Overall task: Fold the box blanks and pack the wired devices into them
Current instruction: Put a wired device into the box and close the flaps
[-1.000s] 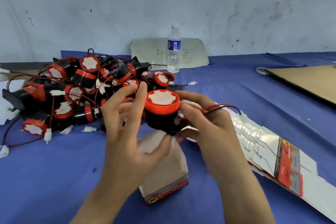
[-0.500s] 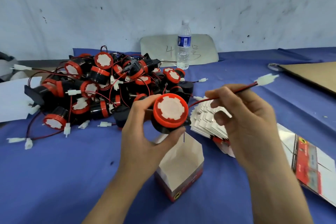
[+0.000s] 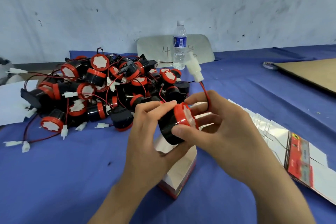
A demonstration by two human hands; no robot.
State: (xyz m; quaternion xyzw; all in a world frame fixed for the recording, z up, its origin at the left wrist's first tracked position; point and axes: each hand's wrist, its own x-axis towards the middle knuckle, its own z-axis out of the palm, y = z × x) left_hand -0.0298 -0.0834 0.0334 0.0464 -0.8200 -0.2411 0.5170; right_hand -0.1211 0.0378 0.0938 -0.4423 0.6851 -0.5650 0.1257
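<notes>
We see both hands working one wired device [image 3: 174, 123] just above an opened box [image 3: 180, 172] that stands on the blue table cloth [image 3: 72, 178]. The device is black-bodied with a red cap, tilted so the cap faces right. The left hand [image 3: 151, 132] curls round its black body from the left and below, fingertips at the cap's upper edge. The right hand [image 3: 223, 129] grips it from the right, thumb pressed on the body's lower front, fingers wrapped behind the cap. The device's red wire [image 3: 206, 96] loops up out of the right hand's fingers and ends in a white connector [image 3: 195, 71] held in the air, blurred.

To the left, a heap of like devices [image 3: 101, 89] lies tangled in red wires, connectors strewn about its near edge. To the right, a fanned stack of flat box blanks [image 3: 283, 140] lies on the cloth. Behind, a water bottle [image 3: 179, 45] stands upright before a grey board [image 3: 158, 49] leaning on the wall. A brown cardboard sheet [image 3: 312, 72] lies far right.
</notes>
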